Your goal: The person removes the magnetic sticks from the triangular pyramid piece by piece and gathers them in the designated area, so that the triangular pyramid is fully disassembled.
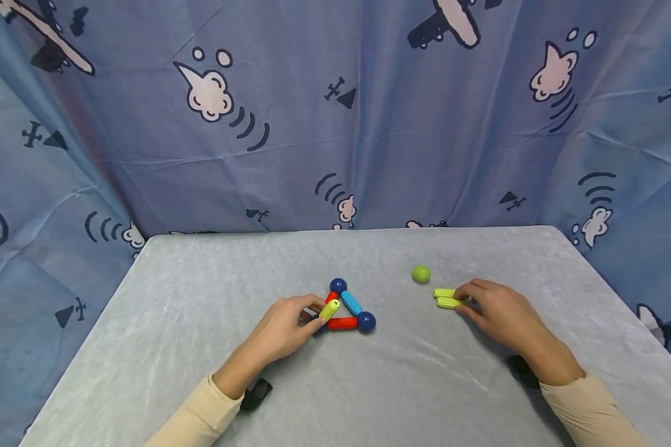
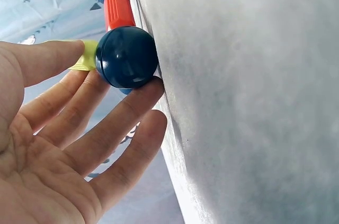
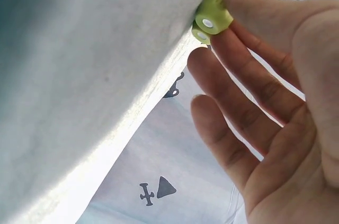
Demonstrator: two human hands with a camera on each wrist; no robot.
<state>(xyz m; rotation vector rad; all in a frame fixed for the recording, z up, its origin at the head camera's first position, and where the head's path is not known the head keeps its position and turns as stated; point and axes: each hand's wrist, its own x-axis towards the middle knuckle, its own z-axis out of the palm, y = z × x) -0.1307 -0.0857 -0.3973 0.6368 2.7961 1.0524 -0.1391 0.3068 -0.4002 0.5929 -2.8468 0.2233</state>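
Between thumb and fingertips, my left hand [image 1: 285, 326] pinches a yellow-green magnetic rod [image 1: 330, 310] above the near left corner of a flat triangle. Dark blue balls form the triangle's corners, one at the far tip [image 1: 338, 285] and another at the right [image 1: 366, 321]. Its sides are a light blue rod [image 1: 351, 303] and two red rods, the front one [image 1: 342, 323] fully in sight. The left corner ball [image 2: 127, 57], mostly hidden in the head view, shows by my fingers. My right hand [image 1: 500, 310] pinches one of two side-by-side yellow-green rods [image 1: 444, 293] on the table.
A light green ball [image 1: 421, 274] sits on the table beyond the paired rods. Grey-white cloth covers the table [image 1: 402, 385]. A blue patterned curtain [image 1: 291, 155] hangs behind and along both sides. Each wrist carries a black camera.
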